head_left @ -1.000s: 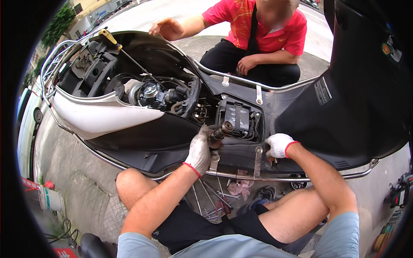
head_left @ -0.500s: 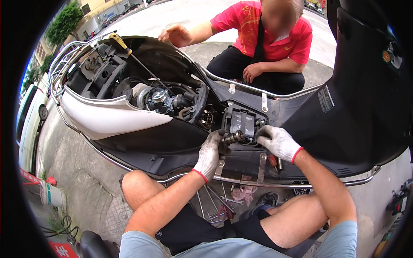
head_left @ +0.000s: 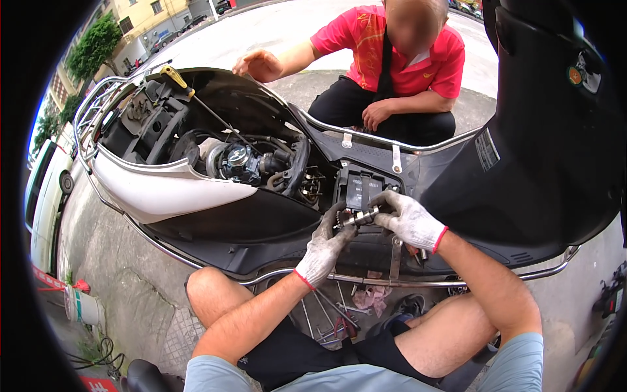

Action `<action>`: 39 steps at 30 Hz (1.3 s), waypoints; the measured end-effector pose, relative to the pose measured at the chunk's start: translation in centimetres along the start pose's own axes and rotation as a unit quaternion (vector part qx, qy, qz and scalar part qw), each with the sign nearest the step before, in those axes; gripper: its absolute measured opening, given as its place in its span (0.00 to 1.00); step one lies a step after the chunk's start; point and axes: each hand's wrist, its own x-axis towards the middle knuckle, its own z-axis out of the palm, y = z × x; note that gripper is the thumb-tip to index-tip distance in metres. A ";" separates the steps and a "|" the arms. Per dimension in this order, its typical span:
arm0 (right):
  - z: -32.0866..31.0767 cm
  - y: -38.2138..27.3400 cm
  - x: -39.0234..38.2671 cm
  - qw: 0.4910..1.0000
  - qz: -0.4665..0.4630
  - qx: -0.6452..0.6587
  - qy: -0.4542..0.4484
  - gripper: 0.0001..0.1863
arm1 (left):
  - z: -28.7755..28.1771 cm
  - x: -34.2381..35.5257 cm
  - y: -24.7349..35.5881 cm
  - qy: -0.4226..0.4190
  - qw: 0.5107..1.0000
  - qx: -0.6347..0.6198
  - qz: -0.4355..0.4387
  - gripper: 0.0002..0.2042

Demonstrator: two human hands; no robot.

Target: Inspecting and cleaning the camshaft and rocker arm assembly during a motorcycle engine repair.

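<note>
- The left hand (head_left: 322, 243), in a white glove with a dirty finger part, is closed on the toothed end of a metal rod (head_left: 361, 217).
- The rod is between the two hands, over the scooter's (head_left: 163, 188) foot floor, and it covers a bit of the near edge of the black battery (head_left: 359, 189).
- The left fingers hide part of the toothed wheel, so its whole shape is hard to see.
- The right hand (head_left: 411, 221), gloved too, has its thumb and fingers bent around the other end; I cannot tell if they pinch it. They also hide one corner of the battery.
- A small red tool (head_left: 412, 250) lies just below the right hand, partly hidden by the hand and wrist.
- A long screwdriver (head_left: 175, 77) with a yellow handle leans into the engine (head_left: 240, 160); its tip is hard to make out.
- On the ground, a pink rag (head_left: 372, 298) lies near some tools (head_left: 326, 320), partly hidden by the person's legs.
- The scooter's front is cut off by the dark round edge.
</note>
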 end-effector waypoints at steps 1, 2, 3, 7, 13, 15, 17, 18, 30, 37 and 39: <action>-0.3 0.1 -0.1 1.000 -0.015 0.002 0.004 0.18 | 0.0 0.0 -0.2 0.000 1.000 -0.001 -0.002 0.26; -0.6 0.1 -0.1 0.999 -0.031 0.004 0.009 0.19 | 0.0 0.1 -0.2 0.002 0.998 0.047 0.034 0.28; -0.6 0.6 0.1 0.998 -0.063 0.004 0.010 0.20 | -0.1 0.2 -0.3 0.004 0.993 0.095 0.069 0.29; -1.1 -0.5 -0.5 0.999 -0.014 0.040 0.002 0.21 | -0.1 0.3 1.1 -0.008 1.000 -0.017 0.001 0.30; 0.2 1.2 -1.5 0.963 0.008 -0.154 -0.221 0.21 | -2.4 1.3 1.9 0.019 0.992 -0.121 -0.005 0.29; 3.0 2.8 -3.2 0.918 0.026 -0.215 -0.332 0.21 | -2.0 1.4 2.5 0.003 0.990 -0.143 -0.014 0.28; 6.8 4.1 -4.5 0.845 0.068 -0.290 -0.445 0.21 | -2.1 1.0 2.8 0.000 0.989 -0.149 -0.024 0.27; 9.0 5.6 -5.2 0.798 0.078 -0.343 -0.489 0.20 | -1.9 0.8 2.8 -0.004 0.988 -0.150 -0.035 0.27; 22.1 30.6 -6.4 0.912 0.202 -0.355 0.012 0.15 | -1.5 0.6 3.9 -0.001 0.992 -0.123 -0.019 0.25; 21.1 28.9 -6.3 0.942 0.162 -0.290 0.055 0.16 | -2.3 0.4 3.3 0.009 0.989 -0.143 -0.038 0.26; 20.5 29.7 -6.0 0.946 0.122 -0.292 0.062 0.18 | -2.4 0.5 3.6 0.000 0.989 -0.131 -0.071 0.26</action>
